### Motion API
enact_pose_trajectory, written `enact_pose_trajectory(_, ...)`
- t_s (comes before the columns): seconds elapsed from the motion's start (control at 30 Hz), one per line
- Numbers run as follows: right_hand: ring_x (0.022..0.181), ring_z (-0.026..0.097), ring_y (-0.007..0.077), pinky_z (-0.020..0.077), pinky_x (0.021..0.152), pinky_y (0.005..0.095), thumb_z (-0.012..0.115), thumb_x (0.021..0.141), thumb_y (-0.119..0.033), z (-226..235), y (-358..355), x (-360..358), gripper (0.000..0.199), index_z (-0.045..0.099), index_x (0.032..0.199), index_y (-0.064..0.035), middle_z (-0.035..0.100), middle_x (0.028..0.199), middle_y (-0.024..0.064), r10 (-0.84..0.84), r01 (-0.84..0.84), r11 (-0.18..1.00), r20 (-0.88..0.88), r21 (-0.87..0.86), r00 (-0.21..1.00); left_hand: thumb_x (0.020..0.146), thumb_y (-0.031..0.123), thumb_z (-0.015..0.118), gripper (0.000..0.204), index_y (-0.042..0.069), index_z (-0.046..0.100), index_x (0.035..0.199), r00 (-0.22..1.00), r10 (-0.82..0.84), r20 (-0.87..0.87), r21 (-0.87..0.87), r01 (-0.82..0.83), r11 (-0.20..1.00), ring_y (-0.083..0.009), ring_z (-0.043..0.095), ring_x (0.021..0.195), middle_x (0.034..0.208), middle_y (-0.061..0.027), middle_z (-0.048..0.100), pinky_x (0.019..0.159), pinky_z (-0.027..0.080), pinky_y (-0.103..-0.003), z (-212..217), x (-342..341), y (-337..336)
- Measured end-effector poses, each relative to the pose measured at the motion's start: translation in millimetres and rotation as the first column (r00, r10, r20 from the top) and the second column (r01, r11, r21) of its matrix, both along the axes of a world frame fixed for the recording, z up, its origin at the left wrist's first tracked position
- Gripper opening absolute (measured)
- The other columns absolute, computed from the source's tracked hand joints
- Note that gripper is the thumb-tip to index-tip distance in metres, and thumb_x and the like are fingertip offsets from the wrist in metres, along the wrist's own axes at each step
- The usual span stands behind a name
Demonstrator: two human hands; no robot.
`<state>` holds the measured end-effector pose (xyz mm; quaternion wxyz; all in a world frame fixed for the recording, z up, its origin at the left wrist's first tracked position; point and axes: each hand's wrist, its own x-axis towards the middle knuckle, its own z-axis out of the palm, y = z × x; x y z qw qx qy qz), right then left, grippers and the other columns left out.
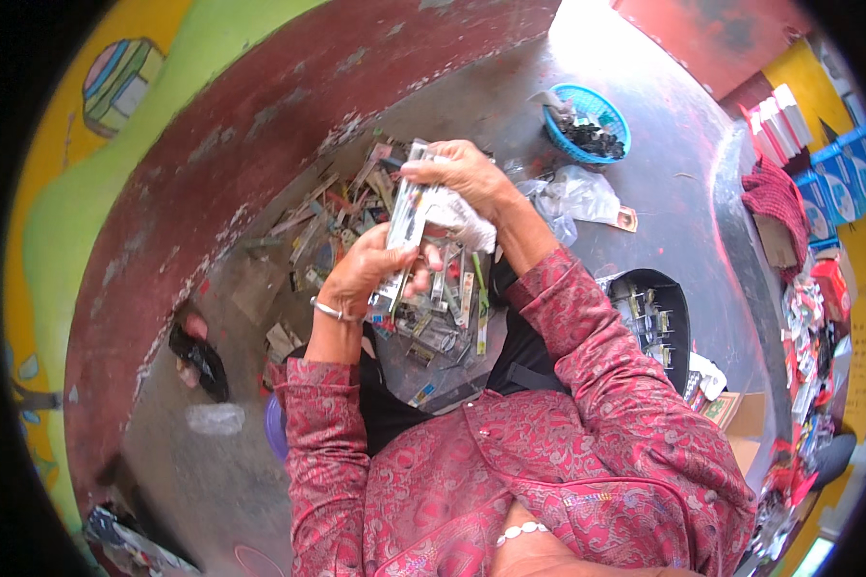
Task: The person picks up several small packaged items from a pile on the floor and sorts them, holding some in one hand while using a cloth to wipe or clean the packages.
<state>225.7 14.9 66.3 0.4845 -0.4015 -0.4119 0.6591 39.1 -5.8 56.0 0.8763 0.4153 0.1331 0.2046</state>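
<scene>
While the left hand [370,269] grips the bottom of a stack of flat packets [406,226], the right hand [462,178] clamps its top with a white cloth [462,223], above the floor's littered scrap pile [346,207].

A grey concrete floor [212,481] spreads below, worn and stained. A curved wall [192,183], painted dark red with flaking patches, rises into green and yellow bands above. At the right edge stand what seem to be stacked blue boxes [852,178], daylight brightening the far floor.
</scene>
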Motion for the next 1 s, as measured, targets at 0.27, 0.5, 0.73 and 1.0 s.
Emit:
enact_pose_trajectory(0.27,0.056,0.054,0.0075,0.0433,0.051,0.0228,0.067,0.077,-0.019,-2.4,7.8,7.5,0.018,0.061,0.075,-0.0021,0.060,0.067,0.0021,-0.078,0.085,0.995,0.133,-0.052,0.988,0.086,0.023,0.054,0.034,-0.005,0.048,0.104,0.996,0.073,0.060,-0.272,-0.054,0.961,-0.0079,0.044,0.043,0.067,-0.0049,0.051,0.039,0.037,-0.020,-3.6,-1.5,1.6)
enact_pose_trajectory(0.5,0.052,0.047,0.0081,0.0396,0.047,0.0269,0.057,0.085,-0.027,24.9,1.0,15.0,0.029,0.056,0.072,-0.0012,0.053,0.058,0.0019,-0.815,0.674,0.528,0.087,0.517,0.572,0.088,0.020,0.049,0.035,-0.003,0.043,0.114,0.990,0.134,0.045,-0.292,-0.115,0.949,-0.0090,0.047,0.047,0.076,-0.0086,0.056,0.042,0.040,-0.019,-15.3,-0.8,10.2)
enact_pose_trajectory(0.73,0.063,0.056,0.0217,0.0459,0.054,0.0325,0.066,0.069,-0.020,12.7,-15.0,-38.9,0.013,0.059,0.070,-0.0091,0.054,0.072,0.0053,-0.715,-0.329,0.415,0.528,0.848,0.458,0.081,0.017,0.049,0.022,0.002,0.052,0.098,0.871,0.399,-0.286,0.139,-0.374,0.917,-0.0103,0.048,0.045,0.066,-0.0047,0.055,0.038,0.034,-0.023,-0.5,12.0,-15.9)
enact_pose_trajectory(1.0,0.056,0.057,0.0224,0.0470,0.047,0.0314,0.064,0.073,-0.013,23.5,-2.7,-10.3,0.008,0.059,0.074,-0.0079,0.053,0.074,0.0071,-0.927,0.003,0.307,0.298,0.952,0.228,0.083,0.011,0.050,0.013,0.002,0.047,0.093,0.951,0.215,-0.223,0.041,-0.211,0.977,-0.0087,0.044,0.043,0.062,-0.0035,0.052,0.037,0.034,-0.021,8.8,12.7,-7.6)
